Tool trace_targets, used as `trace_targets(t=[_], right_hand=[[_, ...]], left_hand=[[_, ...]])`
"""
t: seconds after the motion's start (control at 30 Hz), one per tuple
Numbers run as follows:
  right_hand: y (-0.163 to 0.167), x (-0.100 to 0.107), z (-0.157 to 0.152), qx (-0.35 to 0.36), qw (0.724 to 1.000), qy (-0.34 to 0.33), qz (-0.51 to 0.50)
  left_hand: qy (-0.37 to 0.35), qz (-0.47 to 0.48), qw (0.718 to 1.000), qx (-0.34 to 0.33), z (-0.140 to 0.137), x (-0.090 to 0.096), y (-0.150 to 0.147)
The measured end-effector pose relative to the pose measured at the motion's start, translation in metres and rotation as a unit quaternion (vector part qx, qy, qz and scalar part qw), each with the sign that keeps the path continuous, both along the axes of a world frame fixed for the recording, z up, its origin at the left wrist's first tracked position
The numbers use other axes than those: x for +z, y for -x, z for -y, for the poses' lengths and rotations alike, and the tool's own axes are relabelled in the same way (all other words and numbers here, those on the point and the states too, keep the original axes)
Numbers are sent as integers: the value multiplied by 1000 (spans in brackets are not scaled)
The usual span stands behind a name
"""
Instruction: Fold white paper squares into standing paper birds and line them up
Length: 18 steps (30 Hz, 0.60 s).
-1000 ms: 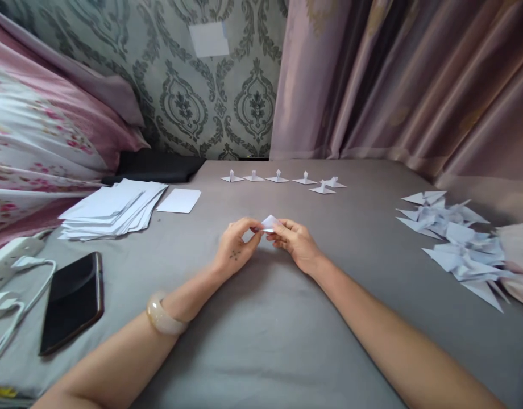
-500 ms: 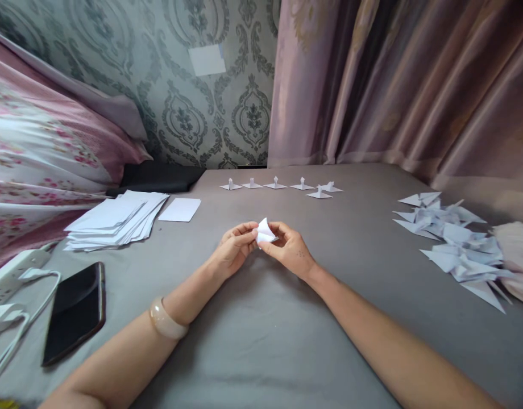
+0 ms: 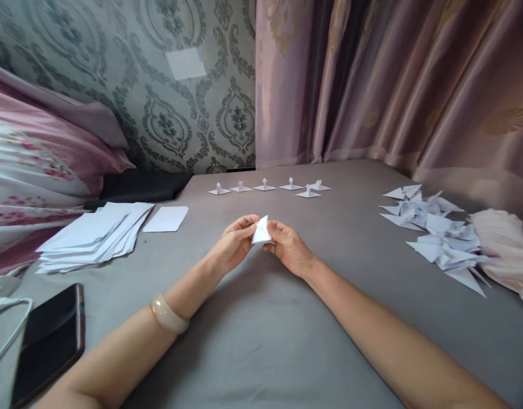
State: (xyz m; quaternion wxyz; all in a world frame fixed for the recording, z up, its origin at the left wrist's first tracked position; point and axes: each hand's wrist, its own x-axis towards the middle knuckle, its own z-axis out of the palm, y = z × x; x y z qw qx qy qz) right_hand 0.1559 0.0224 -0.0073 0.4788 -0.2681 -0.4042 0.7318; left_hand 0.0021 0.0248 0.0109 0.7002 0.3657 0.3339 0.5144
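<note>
Between my two hands, above the grey cloth, is a small folded piece of white paper (image 3: 261, 232) with a pointed top. My left hand (image 3: 238, 241) pinches its left edge between thumb and fingers. On its right side, my right hand (image 3: 290, 247) is closed on it too, thumb near the front face. The fingertips behind the paper are partly hidden. Beyond the hands, several small folded paper figures (image 3: 264, 184) stand in a row on the cloth.
To the left lie a stack of white paper (image 3: 91, 233), a single sheet (image 3: 166, 218) and a phone (image 3: 50, 341) beside a white cable (image 3: 9, 335). On the right is a heap of folded paper shapes (image 3: 444, 233) next to pale fabric (image 3: 500, 238). Curtains (image 3: 351, 85) hang behind.
The folded paper has turned: a flatter, triangular face shows now, where a spread, curved flap showed before. Both hands keep hold with shifted fingers. The camera view has swung slightly right.
</note>
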Motion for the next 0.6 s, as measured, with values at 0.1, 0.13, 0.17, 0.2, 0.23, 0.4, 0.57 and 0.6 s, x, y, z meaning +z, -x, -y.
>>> trace_targets(t=[0.1, 0.13, 0.17, 0.2, 0.23, 0.4, 0.57, 0.6], right_hand=[[-2, -1, -2, 0, 1000, 10, -13], [-2, -1, -2, 3, 1000, 12, -16], [-3, -1, -2, 5, 1000, 12, -19], [-3, -1, -2, 7, 1000, 13, -21], [-3, -1, -2, 8, 1000, 15, -22], [-3, -2, -2, 11, 999, 29, -15], [-5, -2, -3, 8, 999, 31, -4], [-5, -1, -3, 8, 999, 32, -2]], left_hand=[[15, 24, 1000, -4, -2, -2, -4], [19, 29, 999, -5, -2, -3, -4], [23, 34, 999, -5, -2, -3, -4], [26, 39, 999, -5, -2, -3, -4], [29, 43, 999, -4, -2, -3, -3], [45, 47, 998, -4, -1, -2, -2], [60, 50, 997, -4, 0, -2, -2], [63, 50, 997, -4, -1, -3, -2]])
